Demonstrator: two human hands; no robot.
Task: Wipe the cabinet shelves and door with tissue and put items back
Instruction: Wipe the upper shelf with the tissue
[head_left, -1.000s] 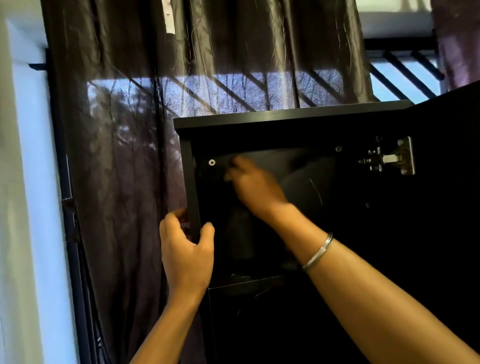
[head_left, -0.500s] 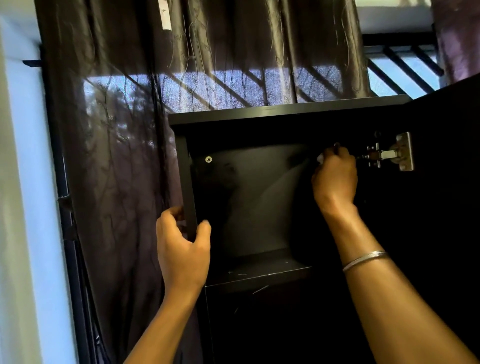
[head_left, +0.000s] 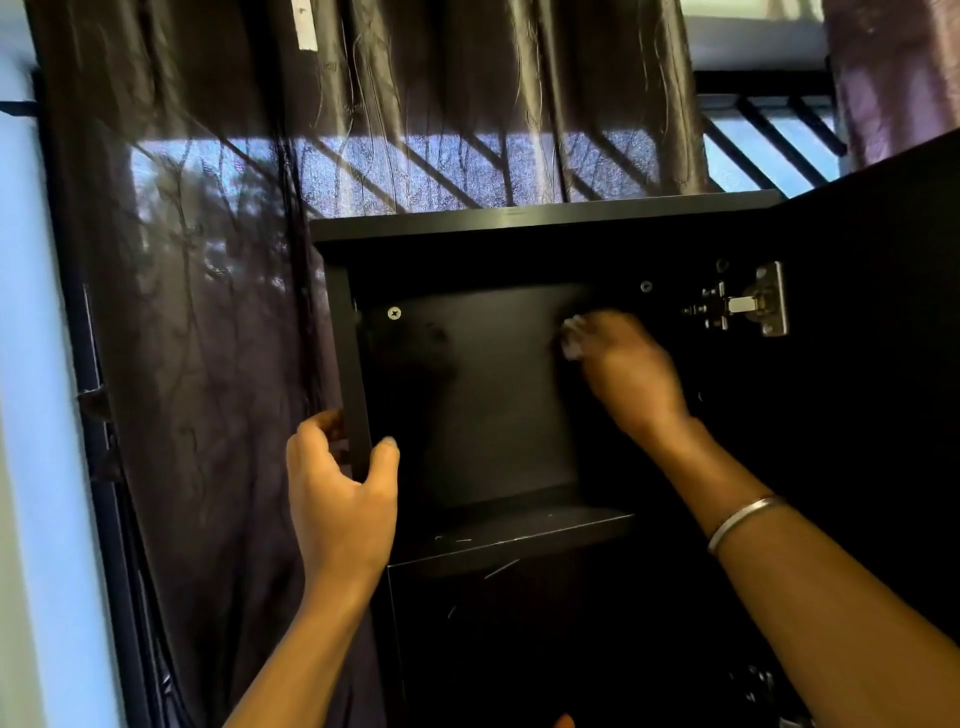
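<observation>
Right hand (head_left: 631, 371) has slid its tissue (head_left: 571, 343) leftward across the cabinet (head_left: 483, 395).

Seemingly open compartment (head_left: 483, 395) above shelf (head_left: 519, 535)

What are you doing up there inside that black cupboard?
A person is cleaning the top compartment of a black cabinet. The right hand holds a wad of white tissue against the back panel, near the upper right corner. The left hand grips the cabinet's left front edge. The door stands open on the right, its metal hinge showing. The shelf below is bare and scratched.
</observation>
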